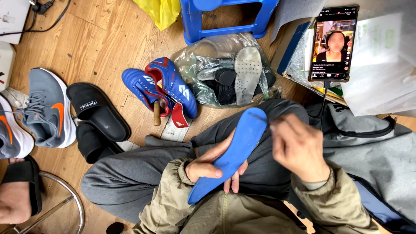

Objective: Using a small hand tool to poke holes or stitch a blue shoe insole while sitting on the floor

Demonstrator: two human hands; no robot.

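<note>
The left hand [214,167] wraps closed around a smooth, curved blue insole [234,151]. At three o'clock, the right hand [299,149] pinches at its toe end, blurred.

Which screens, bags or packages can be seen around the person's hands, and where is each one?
Phone: upper right, propped upright, dark frame, lit screen showing a person.
Clear plastic bag: floor, top centre, crumpled, holding a grey insole and dark parts.
Yellow bag: top edge, crumpled.
White sheet in clear wrap: right of the phone, pale, with faint green marks.
</note>
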